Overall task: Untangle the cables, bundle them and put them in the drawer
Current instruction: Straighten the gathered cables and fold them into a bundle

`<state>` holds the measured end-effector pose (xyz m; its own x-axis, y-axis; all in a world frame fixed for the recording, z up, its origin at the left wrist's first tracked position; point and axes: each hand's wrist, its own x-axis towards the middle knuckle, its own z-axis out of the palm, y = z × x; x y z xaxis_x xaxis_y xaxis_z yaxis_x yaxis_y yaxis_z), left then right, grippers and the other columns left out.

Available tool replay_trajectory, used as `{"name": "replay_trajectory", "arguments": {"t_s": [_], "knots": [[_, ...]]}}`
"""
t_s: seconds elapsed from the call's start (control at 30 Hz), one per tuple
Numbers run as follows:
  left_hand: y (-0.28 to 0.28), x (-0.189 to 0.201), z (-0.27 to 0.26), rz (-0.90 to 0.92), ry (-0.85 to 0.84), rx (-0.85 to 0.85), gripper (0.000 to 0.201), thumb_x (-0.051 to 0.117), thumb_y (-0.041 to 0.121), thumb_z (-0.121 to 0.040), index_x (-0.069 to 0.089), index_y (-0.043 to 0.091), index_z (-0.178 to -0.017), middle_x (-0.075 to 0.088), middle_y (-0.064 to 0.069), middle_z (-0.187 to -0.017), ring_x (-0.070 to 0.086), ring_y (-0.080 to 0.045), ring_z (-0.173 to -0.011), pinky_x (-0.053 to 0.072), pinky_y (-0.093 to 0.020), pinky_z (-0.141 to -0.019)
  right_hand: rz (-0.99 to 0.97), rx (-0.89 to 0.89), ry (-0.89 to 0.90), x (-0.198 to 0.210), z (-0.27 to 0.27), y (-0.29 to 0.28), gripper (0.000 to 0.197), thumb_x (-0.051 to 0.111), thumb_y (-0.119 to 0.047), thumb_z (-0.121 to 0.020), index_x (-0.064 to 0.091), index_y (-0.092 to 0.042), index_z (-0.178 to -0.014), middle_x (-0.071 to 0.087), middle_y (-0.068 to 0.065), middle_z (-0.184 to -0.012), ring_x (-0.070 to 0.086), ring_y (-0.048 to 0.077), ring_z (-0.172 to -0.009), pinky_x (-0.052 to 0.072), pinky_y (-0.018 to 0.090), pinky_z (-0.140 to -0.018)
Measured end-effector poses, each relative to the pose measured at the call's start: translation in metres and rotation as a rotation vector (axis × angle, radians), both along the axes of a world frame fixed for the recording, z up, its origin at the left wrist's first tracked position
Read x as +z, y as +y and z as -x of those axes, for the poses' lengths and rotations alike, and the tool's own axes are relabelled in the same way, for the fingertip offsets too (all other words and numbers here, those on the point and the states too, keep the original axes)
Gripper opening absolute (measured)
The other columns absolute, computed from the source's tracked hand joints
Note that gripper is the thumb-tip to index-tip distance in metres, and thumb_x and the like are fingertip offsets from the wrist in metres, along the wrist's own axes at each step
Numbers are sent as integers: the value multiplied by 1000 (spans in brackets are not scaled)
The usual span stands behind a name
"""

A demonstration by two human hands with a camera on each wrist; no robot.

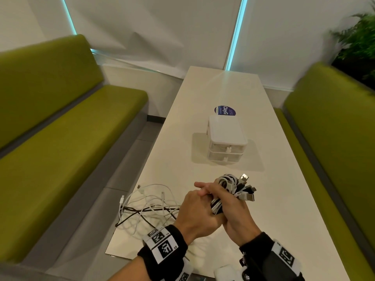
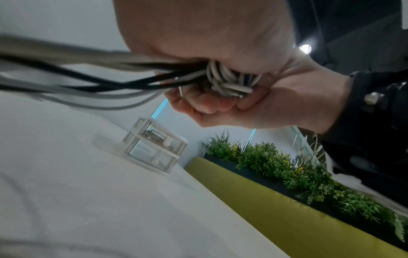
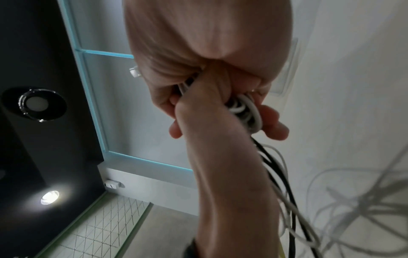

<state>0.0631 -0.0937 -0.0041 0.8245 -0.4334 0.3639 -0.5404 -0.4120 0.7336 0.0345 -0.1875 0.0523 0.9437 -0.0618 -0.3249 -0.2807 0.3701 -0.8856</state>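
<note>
A coiled bundle of white and black cables (image 1: 236, 188) is held above the white table (image 1: 223, 88), its plugs sticking out at the top. My right hand (image 1: 233, 211) grips the coil (image 2: 227, 82) around its middle. Against it, my left hand (image 1: 194, 207) curls round the strands that trail from the coil (image 3: 245, 111). These loose cables (image 1: 150, 205) lie in a tangle at the table's near left corner. The small two-tier drawer unit (image 1: 225, 142) stands beyond my hands with both drawers shut. Something dark lies in its top drawer (image 2: 154, 137).
Green benches run along the left (image 1: 60, 138) and the right (image 1: 334, 138) of the narrow table. A blue round sticker (image 1: 224, 110) lies behind the drawer unit. Plants (image 1: 361, 47) stand behind the right bench. Some loose cable hangs over the table's left edge.
</note>
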Motion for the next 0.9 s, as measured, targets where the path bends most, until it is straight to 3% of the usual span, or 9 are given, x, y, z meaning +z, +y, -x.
{"name": "replay_trajectory", "arguments": {"t_s": [0.13,0.23,0.37,0.43,0.5,0.57,0.63,0.73,0.9], "knots": [[-1,2,-1,34,45,1,25,64,32,-72,68,17,-91,72,1,-77,68,-19,-73,54,-37,-64,-14,-15,-12,1,-1,-3,16,72,-19,-73,71,-4,-76,73,21,-105,69,24,-106,52,39,-97],[-2,2,-2,44,89,0,24,63,29,-73,67,18,-93,72,-1,-78,69,-21,-74,54,-39,-65,14,6,-43,0,-4,-3,22,64,-12,-86,67,-4,-66,74,18,-103,69,22,-107,51,36,-93],[2,14,-9,-179,87,34,37,60,44,-74,59,23,-104,70,0,-78,65,-22,-75,51,-37,-71,24,-53,-43,-2,-16,-8,28,66,-17,-88,64,-5,-63,75,11,-95,69,22,-107,52,41,-94],[10,21,-17,-267,129,33,43,65,50,-74,56,25,-108,70,3,-79,64,-18,-77,48,-34,-73,-51,-98,-31,-3,-24,-12,31,70,-23,-85,59,-8,-59,72,11,-86,70,24,-104,53,43,-89],[22,25,-26,-271,250,-18,55,72,58,-69,52,33,-113,69,10,-84,63,-7,-78,50,-29,-75,-129,-123,-14,-2,-29,-15,38,71,-27,-81,47,-8,-58,66,16,-79,72,26,-91,54,41,-78],[35,23,-33,-368,292,-71,64,75,63,-64,48,36,-116,67,13,-89,60,-5,-81,49,-27,-74,-200,-165,-15,-2,-32,-19,41,68,-25,-84,43,-11,-55,52,12,-58,63,24,-64,55,41,-72],[45,17,-40,-495,268,-73,50,73,64,-69,54,29,-100,62,10,-80,57,-13,-76,43,-30,-66,-286,-200,-42,-3,-36,-24,41,67,-21,-84,42,-15,-52,35,2,-46,46,18,-43,56,39,-66],[54,10,-50,-532,274,-60,43,65,59,-82,48,22,-67,54,4,-62,50,-17,-61,34,-32,-57,-279,-184,-52,-2,-41,-27,40,69,-18,-80,38,-16,-55,29,0,-46,35,17,-36,45,34,-52],[52,18,-54,-607,284,-86,44,64,60,-82,59,22,-60,54,5,-53,47,-7,-50,33,-24,-52,-159,-180,-85,-4,-43,-34,42,62,-10,-89,38,-14,-55,28,1,-44,32,19,-33,41,32,-46]]}}
